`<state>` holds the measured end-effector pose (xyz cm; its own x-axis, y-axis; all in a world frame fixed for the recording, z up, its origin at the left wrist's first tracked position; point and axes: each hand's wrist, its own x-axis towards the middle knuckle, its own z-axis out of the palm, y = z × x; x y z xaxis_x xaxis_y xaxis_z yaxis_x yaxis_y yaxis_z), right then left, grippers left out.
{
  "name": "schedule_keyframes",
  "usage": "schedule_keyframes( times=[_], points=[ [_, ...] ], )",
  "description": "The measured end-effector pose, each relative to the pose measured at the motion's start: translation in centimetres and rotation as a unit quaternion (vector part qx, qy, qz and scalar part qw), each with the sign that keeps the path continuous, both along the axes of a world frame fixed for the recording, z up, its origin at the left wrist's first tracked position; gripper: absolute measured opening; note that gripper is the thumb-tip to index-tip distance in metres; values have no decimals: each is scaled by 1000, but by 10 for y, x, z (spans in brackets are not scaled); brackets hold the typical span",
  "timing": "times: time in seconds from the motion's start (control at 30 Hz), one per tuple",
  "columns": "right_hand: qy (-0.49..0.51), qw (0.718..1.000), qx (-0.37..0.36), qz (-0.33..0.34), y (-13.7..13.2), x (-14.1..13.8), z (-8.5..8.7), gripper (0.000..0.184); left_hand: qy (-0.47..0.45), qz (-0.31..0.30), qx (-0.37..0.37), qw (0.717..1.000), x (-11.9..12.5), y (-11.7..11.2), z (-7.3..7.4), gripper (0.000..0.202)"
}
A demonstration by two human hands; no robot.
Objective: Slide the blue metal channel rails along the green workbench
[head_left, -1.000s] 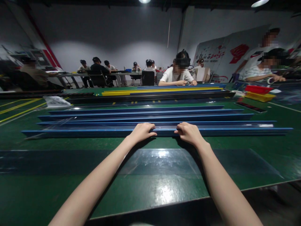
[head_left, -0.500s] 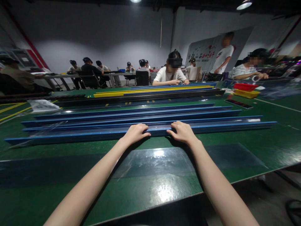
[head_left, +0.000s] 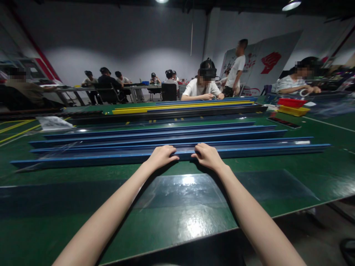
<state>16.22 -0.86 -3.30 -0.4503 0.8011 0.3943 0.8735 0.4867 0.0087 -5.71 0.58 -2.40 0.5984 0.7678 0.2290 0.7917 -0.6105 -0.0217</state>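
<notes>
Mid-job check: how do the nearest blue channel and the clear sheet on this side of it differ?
Look: the blue channel is coloured; the clear sheet is see-through.
Shape: the blue channel has raised long edges; the clear sheet lies flat.
Contact: the left hand and right hand are on the blue channel's near edge; neither is on the clear sheet.
Shared: both are long and lie crosswise on the green table.

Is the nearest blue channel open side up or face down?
The nearest blue channel is open side up: its trough shows between two raised walls, left hand and right hand at the near one.
</notes>
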Motion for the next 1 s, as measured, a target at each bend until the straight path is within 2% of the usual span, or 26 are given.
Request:
schedule_keyframes(
  times=[0.43, 1.0],
  points=[
    [-20, 1000, 4, 9, -1, 1, 4, 19, 4, -2, 16, 1000, 0, -1, 0, 26],
    [-34, 999, -13, -37, -1, 13, 7, 20, 11, -8, 41, 999, 1, -1, 1, 27]
  ],
)
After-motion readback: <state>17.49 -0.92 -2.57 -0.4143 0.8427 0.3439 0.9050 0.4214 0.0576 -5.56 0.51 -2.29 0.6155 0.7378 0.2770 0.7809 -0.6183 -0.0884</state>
